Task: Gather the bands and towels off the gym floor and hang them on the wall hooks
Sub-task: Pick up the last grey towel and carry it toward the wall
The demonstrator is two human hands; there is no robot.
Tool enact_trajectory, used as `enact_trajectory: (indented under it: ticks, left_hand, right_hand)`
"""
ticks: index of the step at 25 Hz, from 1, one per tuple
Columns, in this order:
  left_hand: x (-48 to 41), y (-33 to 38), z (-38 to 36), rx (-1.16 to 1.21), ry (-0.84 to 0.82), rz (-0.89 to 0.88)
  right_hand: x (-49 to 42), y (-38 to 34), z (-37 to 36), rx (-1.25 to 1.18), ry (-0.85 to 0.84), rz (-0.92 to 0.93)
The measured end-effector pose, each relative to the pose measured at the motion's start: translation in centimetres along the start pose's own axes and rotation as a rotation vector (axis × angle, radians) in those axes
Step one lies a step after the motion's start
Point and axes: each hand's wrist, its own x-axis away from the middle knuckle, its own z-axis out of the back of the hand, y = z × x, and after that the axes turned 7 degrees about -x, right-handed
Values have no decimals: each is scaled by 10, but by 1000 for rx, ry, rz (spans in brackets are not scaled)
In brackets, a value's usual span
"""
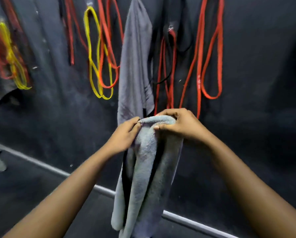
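We hold a light blue towel (pixel 149 162) up in front of us: our left hand (pixel 125 136) pinches its folded top edge and our right hand (pixel 178 124) grips the fold beside it. Behind, a grey towel (pixel 135 66) and red bands (pixel 210 48) hang on the wall. Next, we think, the fold must be lifted onto a free hook.

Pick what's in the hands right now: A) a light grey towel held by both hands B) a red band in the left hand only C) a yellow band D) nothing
A: the left hand and the right hand both grip the top fold of a light grey towel, which hangs down between the arms; the yellow band and red bands hang on the wall.
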Motion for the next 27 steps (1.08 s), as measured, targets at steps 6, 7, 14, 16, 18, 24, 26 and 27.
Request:
enact_trajectory:
  ticks: [6,7,14,16,18,24,26,27]
  left_hand:
    - [-123,20,26,33,-123,-411]
    - [-139,26,26,-31,-127,-503]
    - [-241,88,3,-57,43,-759]
    - [-266,111,-9,26,36,-733]
    - [-287,131,-22,247,-60,-677]
    - [-358,201,-11,607,-155,-559]
    - [-384,223,-2,629,-90,-546]
    - [-397,230,1,642,-79,-532]
  right_hand:
    - [-35,-17,62,151,317,-157]
    - [-36,-17,71,215,397,-180]
    - [-49,-21,159,533,729,-136]
    - [-54,-22,198,577,802,-78]
    - [-54,-20,241,600,860,-42]
    - [-68,-16,349,620,648,-15]
    - [-82,-21,372,631,551,85]
    - [-90,-24,381,628,511,99]
